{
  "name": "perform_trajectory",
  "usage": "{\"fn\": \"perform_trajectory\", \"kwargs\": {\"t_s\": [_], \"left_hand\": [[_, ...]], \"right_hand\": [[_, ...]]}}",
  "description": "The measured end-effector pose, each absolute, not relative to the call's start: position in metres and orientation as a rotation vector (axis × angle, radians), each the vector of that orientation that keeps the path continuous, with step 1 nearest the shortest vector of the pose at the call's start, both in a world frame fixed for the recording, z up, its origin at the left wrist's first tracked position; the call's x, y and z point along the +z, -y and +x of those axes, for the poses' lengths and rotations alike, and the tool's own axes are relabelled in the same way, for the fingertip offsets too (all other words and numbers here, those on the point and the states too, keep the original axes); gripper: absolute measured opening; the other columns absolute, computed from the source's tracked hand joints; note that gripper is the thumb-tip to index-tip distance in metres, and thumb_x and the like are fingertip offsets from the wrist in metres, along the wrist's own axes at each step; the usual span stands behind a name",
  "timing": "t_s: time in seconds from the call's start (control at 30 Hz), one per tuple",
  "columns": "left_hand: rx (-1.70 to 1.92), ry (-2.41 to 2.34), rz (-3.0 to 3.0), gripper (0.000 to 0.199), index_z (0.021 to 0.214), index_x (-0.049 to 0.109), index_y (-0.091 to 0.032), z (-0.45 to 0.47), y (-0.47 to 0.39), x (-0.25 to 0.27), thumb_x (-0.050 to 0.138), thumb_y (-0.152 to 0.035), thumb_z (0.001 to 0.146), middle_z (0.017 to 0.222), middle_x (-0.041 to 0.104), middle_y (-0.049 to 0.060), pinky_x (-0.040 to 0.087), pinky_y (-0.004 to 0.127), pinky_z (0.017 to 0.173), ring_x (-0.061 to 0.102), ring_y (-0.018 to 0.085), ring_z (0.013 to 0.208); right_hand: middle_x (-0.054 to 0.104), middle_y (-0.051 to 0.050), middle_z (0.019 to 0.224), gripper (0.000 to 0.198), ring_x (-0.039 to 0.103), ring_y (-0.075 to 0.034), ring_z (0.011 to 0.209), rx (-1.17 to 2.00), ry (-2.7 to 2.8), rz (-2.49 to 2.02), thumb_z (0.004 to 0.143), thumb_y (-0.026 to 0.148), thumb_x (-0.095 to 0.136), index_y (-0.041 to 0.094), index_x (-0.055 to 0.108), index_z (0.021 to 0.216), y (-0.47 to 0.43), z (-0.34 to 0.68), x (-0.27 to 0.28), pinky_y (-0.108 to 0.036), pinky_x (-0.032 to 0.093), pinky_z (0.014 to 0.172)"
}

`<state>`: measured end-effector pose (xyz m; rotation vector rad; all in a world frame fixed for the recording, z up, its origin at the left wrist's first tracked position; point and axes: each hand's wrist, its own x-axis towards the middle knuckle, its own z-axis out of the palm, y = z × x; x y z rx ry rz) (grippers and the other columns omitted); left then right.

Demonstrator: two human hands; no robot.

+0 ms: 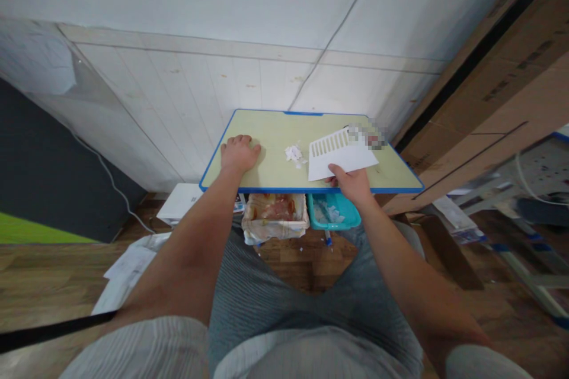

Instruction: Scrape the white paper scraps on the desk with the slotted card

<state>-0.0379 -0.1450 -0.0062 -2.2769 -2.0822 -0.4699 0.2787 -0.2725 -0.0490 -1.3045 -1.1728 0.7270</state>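
My right hand [351, 181] pinches the near edge of a white sheet of paper [338, 160], thumb on top and fingers underneath. A row of several narrow slots is cut along the sheet's far side, and the table shows through them. Flat on the left part of the small table [271, 174], my left hand [240, 154] rests with its fingers apart and holds nothing. Between both hands lies a little heap of white paper scraps [294, 154]. By the sheet's far right corner, a blurred patch hides whatever is there.
Below the table's front edge stand a lined basket [275, 228] and a turquoise basin [335, 225] with paper bits inside. A panelled wall [200, 80] rises behind the table. Large cardboard [498, 83] leans at the right. A white box [179, 203] sits at lower left.
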Motion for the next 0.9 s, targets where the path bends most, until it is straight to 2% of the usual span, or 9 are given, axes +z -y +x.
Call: {"fn": "perform_trajectory", "kwargs": {"t_s": [0.13,0.43,0.7,0.9], "left_hand": [[-0.468,2.071,-2.267,0.061,0.161,0.073,-0.014,-0.038,0.144,-0.008,0.049,-0.048,0.116,0.172,0.068,0.023,0.047,0.059,0.132,0.057,0.043,0.162],[-0.503,2.077,-2.281,0.061,0.162,0.072,-0.014,-0.039,0.143,-0.01,0.05,-0.048,0.116,0.173,0.066,0.025,0.045,0.06,0.134,0.055,0.045,0.164],[-0.491,2.081,-2.284,0.061,0.161,0.073,-0.015,-0.039,0.143,-0.01,0.049,-0.049,0.116,0.172,0.068,0.024,0.046,0.061,0.132,0.056,0.044,0.162],[-0.467,2.09,-2.278,0.058,0.161,0.072,-0.018,-0.04,0.145,-0.009,0.051,-0.048,0.116,0.171,0.068,0.022,0.047,0.058,0.131,0.056,0.043,0.162]], "right_hand": [[0.076,-0.006,0.065,0.033,0.067,-0.025,0.054,0.812,1.233,-1.294,0.087,0.057,0.088,0.03,0.07,0.081,0.275,0.256,-0.046,-0.041,0.064,0.056],[0.076,-0.007,0.068,0.037,0.067,-0.026,0.054,0.86,1.246,-1.279,0.085,0.063,0.084,0.03,0.068,0.085,0.276,0.249,-0.045,-0.043,0.063,0.057],[0.08,-0.005,0.069,0.046,0.068,-0.021,0.052,0.758,1.02,-1.278,0.081,0.066,0.087,0.026,0.068,0.095,0.246,0.269,-0.038,-0.033,0.057,0.052],[0.077,-0.005,0.068,0.053,0.066,-0.021,0.051,0.769,1.061,-1.283,0.076,0.072,0.087,0.026,0.068,0.094,0.227,0.263,-0.044,-0.034,0.057,0.052]]}}
